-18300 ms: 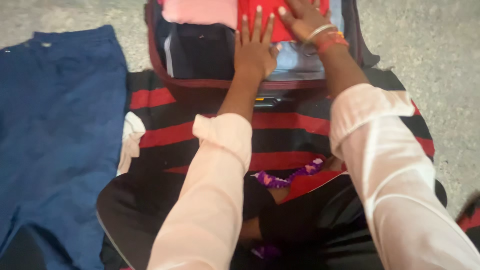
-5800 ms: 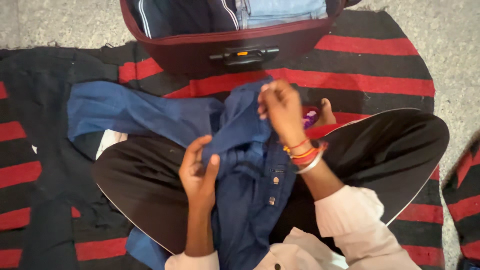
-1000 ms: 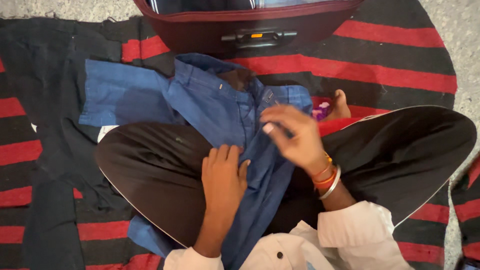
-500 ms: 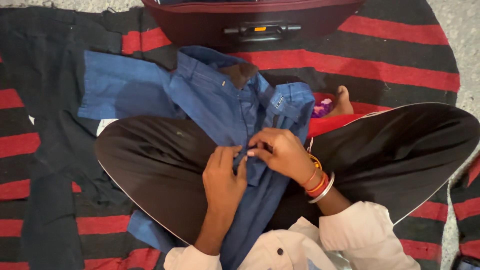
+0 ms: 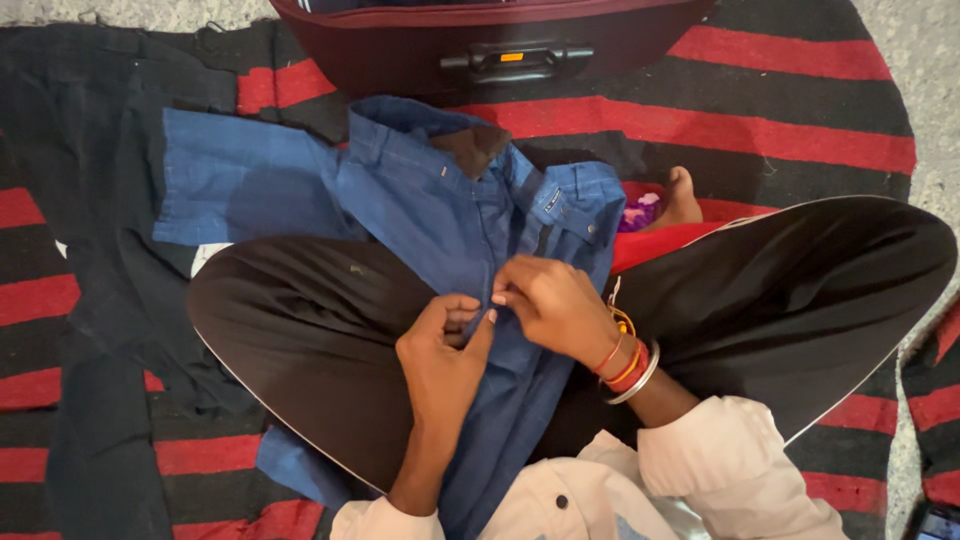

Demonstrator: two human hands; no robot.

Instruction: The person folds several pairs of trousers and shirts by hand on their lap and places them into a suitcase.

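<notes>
Seated cross-legged on a red-and-black striped blanket (image 5: 780, 150), a person pinches the front placket of a blue shirt (image 5: 440, 215) between left hand (image 5: 440, 350) and right hand (image 5: 555, 305), apparently fastening it; the shirt drapes over the lap, below a maroon suitcase (image 5: 400, 60) at the blanket's far edge.

Maroon suitcase (image 5: 400, 60) with black handle (image 5: 515, 62), red-and-black striped blanket (image 5: 800, 120), grey floor (image 5: 925, 60)
</notes>
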